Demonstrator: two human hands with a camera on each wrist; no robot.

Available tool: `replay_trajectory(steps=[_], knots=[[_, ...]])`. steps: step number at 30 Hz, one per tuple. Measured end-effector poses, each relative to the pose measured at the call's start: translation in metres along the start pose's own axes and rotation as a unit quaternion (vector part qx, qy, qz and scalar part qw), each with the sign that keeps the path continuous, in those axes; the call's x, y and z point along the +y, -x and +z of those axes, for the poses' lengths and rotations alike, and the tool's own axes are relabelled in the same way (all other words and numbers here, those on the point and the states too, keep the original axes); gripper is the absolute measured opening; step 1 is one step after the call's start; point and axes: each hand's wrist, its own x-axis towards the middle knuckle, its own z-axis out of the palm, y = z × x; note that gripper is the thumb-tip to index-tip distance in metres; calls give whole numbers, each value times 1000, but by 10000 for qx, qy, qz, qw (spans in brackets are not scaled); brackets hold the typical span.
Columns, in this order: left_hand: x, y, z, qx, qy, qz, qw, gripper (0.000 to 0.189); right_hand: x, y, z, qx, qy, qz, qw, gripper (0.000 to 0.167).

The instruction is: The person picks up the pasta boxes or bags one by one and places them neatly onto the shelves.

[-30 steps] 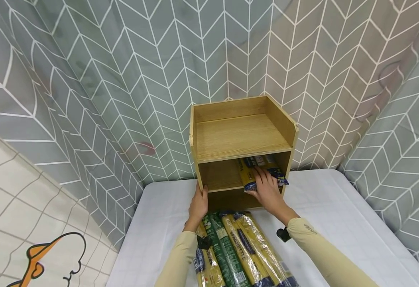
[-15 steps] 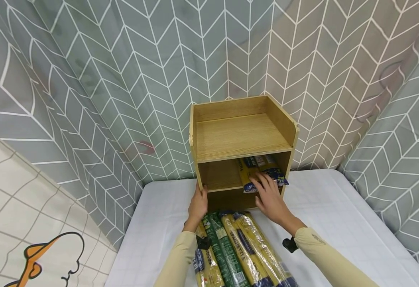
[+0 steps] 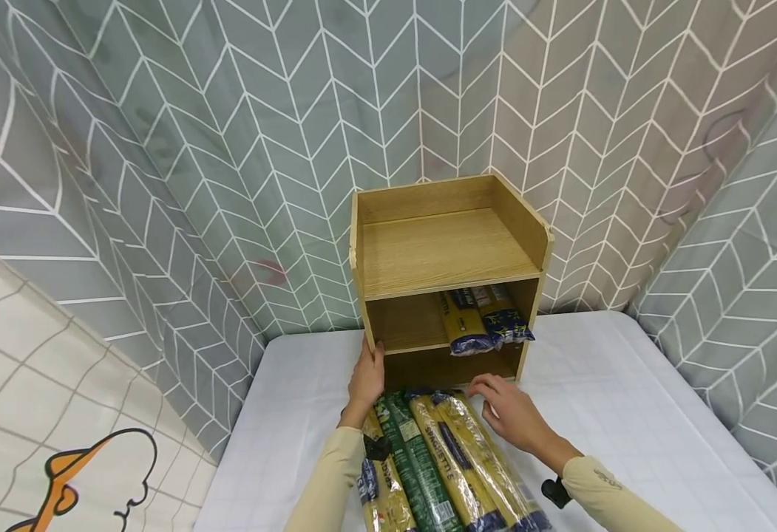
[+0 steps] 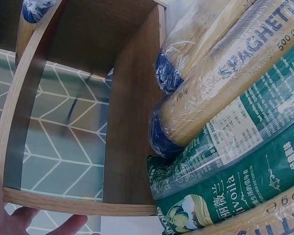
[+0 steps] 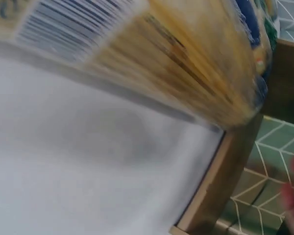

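Note:
A small wooden shelf unit (image 3: pixel 451 251) stands on the table. My left hand (image 3: pixel 365 378) grips its left side panel, thumb and fingers on either side of the board. On the middle shelf, toward the right, lie two yellow spaghetti packs (image 3: pixel 466 325) with blue ends. Several more packs lie in a row in front of the unit: yellow spaghetti packs (image 4: pixel 220 73) and a green pasta pack (image 4: pixel 235 161). My right hand (image 3: pixel 511 414) hovers by the far end of the rightmost yellow pack (image 3: pixel 488 458), fingers loosely bent and holding nothing.
A white cloth covers the table (image 3: pixel 628 414). Close behind the unit hangs a grey patterned curtain (image 3: pixel 428 96), which also runs along both sides. The unit's top tray (image 3: pixel 448 247) has raised sides.
My right hand has let go of the spaghetti pack on the middle shelf and moved down and toward me, to the row on the table. My left hand stays on the side panel.

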Motion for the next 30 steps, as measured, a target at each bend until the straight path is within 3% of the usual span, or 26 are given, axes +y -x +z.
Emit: replay_trajectory(steps=[3,6,10,14,17,25,30], knots=[[0,-1,1,-6,-34,-18,10000,64,-8,8,3,-747,-60,660,9950,28],[0,-1,1,27,-30,-15,10000,64,-16,12,5,-1427,-218,1153,9828,47],[0,-2,2,44,-9,-6,10000,64,-22,16,8,-2126,-568,1505,9638,73],[1,-2,3,51,-7,-34,10000,64,-26,19,11,-2656,-705,1609,9479,86],[2,-2,3,23,-24,-12,10000,64,-29,21,11,-2825,-633,1578,9441,89],[2,-1,-1,57,-52,-46,10000,64,-31,22,14,-2664,-626,1310,9529,87],[2,3,-1,7,-10,-10,10000,64,-30,25,17,-2691,-817,1328,9504,84]])
